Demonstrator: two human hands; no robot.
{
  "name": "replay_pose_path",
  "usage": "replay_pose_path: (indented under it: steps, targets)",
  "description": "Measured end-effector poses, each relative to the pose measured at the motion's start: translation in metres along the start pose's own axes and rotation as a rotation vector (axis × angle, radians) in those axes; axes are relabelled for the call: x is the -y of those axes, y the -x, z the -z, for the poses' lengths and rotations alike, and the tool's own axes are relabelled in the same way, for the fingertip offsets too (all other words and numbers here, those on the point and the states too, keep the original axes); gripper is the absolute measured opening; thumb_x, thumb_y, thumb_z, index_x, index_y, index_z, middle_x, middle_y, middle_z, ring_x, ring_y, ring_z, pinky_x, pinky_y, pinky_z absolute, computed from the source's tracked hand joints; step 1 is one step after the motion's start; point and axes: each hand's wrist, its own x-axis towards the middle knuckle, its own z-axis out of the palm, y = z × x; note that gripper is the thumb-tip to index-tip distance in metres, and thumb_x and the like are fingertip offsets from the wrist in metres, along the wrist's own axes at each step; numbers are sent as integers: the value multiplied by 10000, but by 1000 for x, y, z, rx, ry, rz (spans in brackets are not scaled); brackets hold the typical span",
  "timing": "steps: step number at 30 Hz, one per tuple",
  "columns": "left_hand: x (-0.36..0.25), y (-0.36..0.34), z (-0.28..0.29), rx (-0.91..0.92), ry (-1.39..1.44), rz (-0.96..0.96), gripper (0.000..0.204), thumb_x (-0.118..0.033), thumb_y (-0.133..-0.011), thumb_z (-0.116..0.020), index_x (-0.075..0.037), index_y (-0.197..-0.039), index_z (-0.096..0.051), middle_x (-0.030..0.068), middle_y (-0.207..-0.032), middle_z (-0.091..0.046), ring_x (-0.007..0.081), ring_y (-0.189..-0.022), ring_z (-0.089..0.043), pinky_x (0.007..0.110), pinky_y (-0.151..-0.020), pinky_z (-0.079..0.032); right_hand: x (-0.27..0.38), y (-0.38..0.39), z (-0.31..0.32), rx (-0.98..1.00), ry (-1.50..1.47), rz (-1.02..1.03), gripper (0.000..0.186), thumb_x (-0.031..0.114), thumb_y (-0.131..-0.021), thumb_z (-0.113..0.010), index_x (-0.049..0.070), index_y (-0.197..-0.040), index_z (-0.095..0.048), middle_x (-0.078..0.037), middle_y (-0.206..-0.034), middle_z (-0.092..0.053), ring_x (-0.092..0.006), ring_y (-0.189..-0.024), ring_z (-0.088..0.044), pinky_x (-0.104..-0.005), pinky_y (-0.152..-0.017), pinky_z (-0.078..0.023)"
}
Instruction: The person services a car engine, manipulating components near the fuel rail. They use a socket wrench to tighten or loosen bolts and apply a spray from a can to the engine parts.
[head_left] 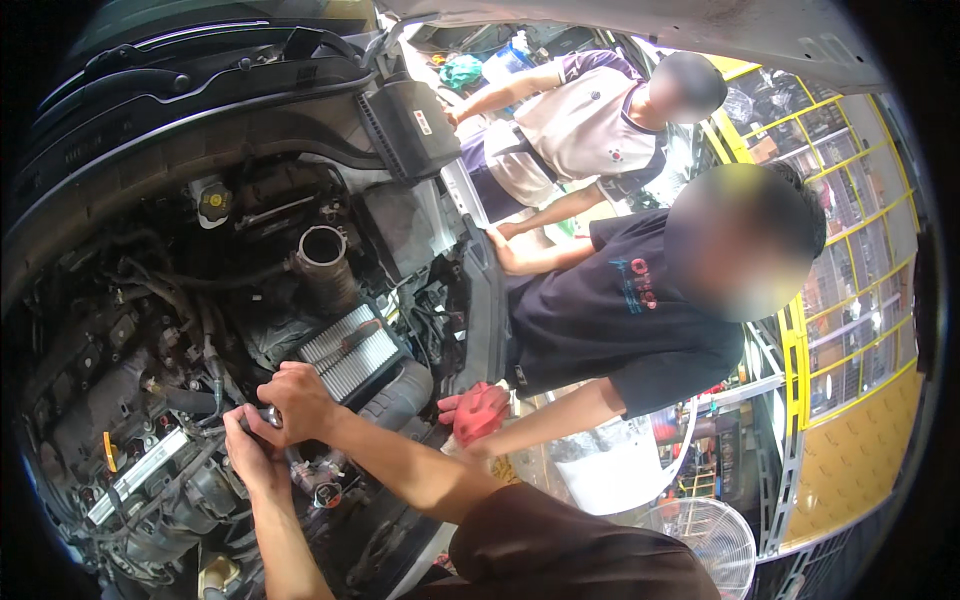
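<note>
Both my hands meet over the engine (pixel 120 350), left of the air filter. My right hand (pixel 298 405) is closed in a fist around a small shiny metal piece (pixel 270 414), perhaps a tool end; most of it is hidden by the fingers. Just below it, my left hand (pixel 255 455) is curled against the same spot, and what its fingers grip cannot be made out. Beyond my right hand lies a white pleated air filter (pixel 345 345) in a dark frame. Behind that filter stands a ribbed black intake hose (pixel 325 270) with its round mouth facing up.
A black plastic cover (pixel 410 130) rests at the far fender. Two people stand along the right side; the nearer one's red-gloved hand (pixel 475 412) is close to my right forearm. A fluid cap (pixel 212 205) sits farther back. The raised hood (pixel 760 45) hangs overhead. A fan (pixel 705 545) stands at lower right.
</note>
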Motion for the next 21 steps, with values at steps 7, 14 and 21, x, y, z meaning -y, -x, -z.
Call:
replay_pose_path:
  steps: [7, 14, 21]
  targets:
    - [7, -9, 7, -28, -60, -33, 262, -387, -1017, -599, -142, -940, -651, 4, -883, -666, 146, -746, -672, 291, -619, -549, -1, 5, -1, -13, -16, -65, 387, 334, -808, -722, 111, -553, -535, -124, -511, -533, -345, -510, -580, -446, -596, -466]
    - [12, -3, 5, -15, -348, -194, 422, -453, -983, -597, -55, -1065, -712, 98, -997, -693, 217, -898, -635, 393, -795, -526, -14, 22, -11, -3, -89, -103, 189, 374, -734, -766, 219, -636, -722, -52, -608, -664, -296, -564, -644, -431, -605, -486]
    - [-17, 14, 4, 64, -77, 102, 309, -347, -1012, -568, -105, -829, -630, -13, -631, -535, 100, -482, -430, 282, -446, -292, 7, -7, 9, 74, -70, 82, 314, 132, -764, -744, 84, -620, -469, -117, -585, -475, -338, -531, -497, -437, -565, -386]
